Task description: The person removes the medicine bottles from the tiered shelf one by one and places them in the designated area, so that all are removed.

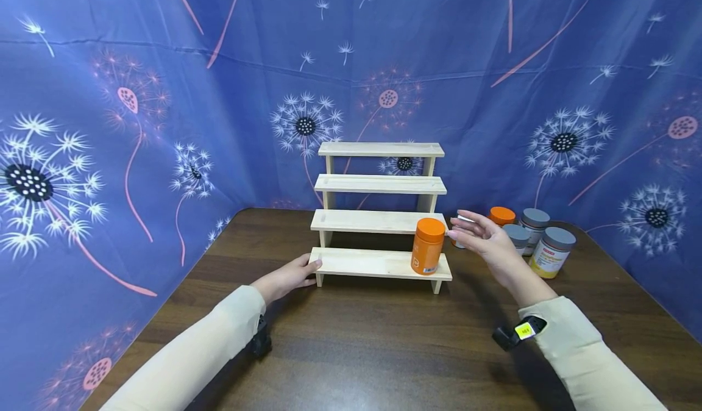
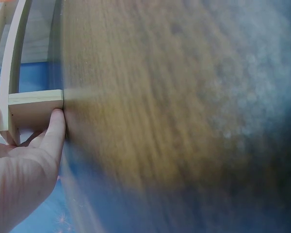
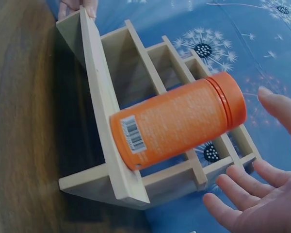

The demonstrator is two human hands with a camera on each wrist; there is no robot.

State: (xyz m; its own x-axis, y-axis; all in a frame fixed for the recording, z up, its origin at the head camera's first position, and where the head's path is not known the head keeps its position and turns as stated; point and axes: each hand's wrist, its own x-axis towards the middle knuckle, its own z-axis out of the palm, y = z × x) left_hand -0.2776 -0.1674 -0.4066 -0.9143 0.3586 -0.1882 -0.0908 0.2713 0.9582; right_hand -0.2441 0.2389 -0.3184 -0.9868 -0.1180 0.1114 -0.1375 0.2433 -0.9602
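Note:
A wooden stepped display shelf (image 1: pixel 378 221) with pale plank tiers stands on the table. My left hand (image 1: pixel 289 277) grips the left end of its lowest step, thumb on top; in the left wrist view the fingers (image 2: pixel 53 133) lie underneath against the wooden leg (image 2: pixel 36 107). An orange bottle (image 1: pixel 427 246) with an orange lid stands upright at the right end of that step. My right hand (image 1: pixel 485 243) is just right of it, fingers spread and apart from it. The right wrist view shows a barcode on the bottle (image 3: pixel 179 121) and nothing in the right hand (image 3: pixel 262 199).
Behind the right hand, several jars stand at the table's right: a grey-lidded jar (image 1: pixel 551 253) with a yellow-and-white label, another grey-lidded jar (image 1: pixel 534 225) and an orange-lidded one (image 1: pixel 501 215). A blue dandelion-print cloth (image 1: pixel 477 94) hangs behind the brown table (image 1: pixel 384 350).

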